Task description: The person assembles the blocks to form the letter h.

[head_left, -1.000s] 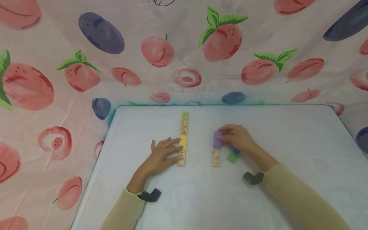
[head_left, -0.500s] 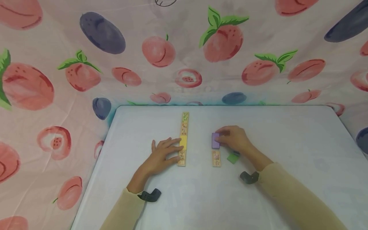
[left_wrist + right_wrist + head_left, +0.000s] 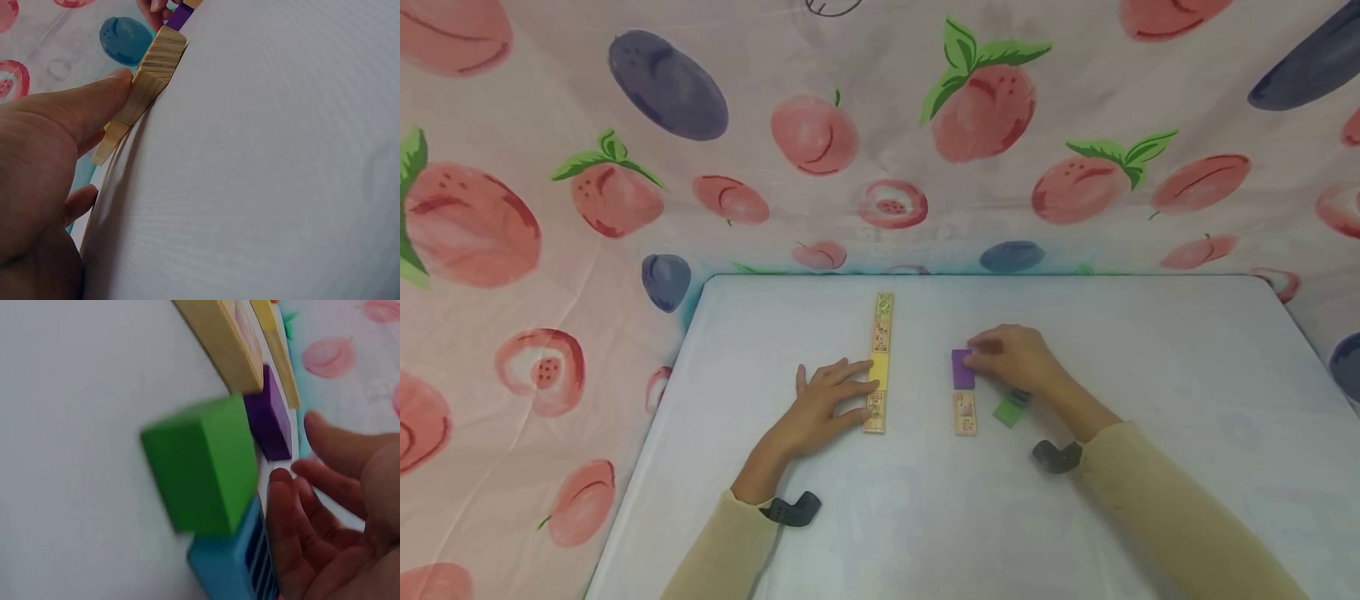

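Note:
My left hand [image 3: 818, 410] rests with spread fingers along a straight row of thin blocks: a yellow block [image 3: 878, 373] with printed wooden blocks [image 3: 881, 337] before and after it. In the left wrist view, the thumb touches the side of the nearest wooden block [image 3: 161, 56]. On the right, a purple block [image 3: 962, 370] lies end to end with a printed wooden block [image 3: 966, 415]. My right hand [image 3: 1017, 360] is beside the purple block; in the right wrist view its thumb and fingers are parted, just off the block's far end.
A green block [image 3: 1007, 412] and a blue block with dark stripes [image 3: 257, 556] lie touching under and beside the right hand. The white table [image 3: 925, 517] ends at a back edge against a peach-printed cloth [image 3: 887, 142]. Both wrists wear dark bands.
The purple block has come slightly left and toward the person, up to the printed wooden block's end. My right hand's fingers have drawn a little away from it. The left hand stays still.

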A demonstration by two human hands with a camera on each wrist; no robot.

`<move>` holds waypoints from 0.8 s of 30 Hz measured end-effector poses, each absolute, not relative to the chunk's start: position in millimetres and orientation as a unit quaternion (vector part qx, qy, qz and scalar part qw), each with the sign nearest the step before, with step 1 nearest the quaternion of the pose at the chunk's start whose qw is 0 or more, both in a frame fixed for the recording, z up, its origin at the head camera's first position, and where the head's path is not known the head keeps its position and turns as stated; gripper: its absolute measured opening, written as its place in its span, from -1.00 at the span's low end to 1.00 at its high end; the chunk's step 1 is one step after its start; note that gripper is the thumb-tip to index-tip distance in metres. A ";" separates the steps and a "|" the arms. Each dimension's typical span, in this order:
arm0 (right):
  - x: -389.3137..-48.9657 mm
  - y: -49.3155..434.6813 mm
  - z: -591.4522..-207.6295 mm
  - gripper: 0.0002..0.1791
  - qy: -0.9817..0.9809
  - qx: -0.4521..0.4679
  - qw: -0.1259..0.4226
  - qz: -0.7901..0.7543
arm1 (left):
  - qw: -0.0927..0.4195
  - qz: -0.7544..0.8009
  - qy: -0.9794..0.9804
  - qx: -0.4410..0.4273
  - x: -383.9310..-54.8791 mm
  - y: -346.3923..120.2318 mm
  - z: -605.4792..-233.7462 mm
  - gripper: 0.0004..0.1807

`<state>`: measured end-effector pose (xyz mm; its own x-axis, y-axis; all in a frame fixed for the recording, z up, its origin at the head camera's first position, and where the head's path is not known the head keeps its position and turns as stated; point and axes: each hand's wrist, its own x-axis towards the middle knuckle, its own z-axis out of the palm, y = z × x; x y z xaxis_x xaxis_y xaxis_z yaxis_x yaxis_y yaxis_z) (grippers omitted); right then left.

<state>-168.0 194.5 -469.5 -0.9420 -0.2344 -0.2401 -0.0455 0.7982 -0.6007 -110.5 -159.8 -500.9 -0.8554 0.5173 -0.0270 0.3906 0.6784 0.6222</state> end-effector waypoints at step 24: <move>-163.8 203.6 -467.5 -0.46 0.944 -0.168 0.137 -0.250 | 0.097 0.315 0.910 0.251 -109.8 -159.6 -501.4 -0.50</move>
<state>-163.8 203.6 -467.5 -0.9058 -0.3860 -0.1746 -0.2487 0.8181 -0.5185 -109.8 -159.6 -501.4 -0.8553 0.5177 -0.0187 0.3955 0.6759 0.6219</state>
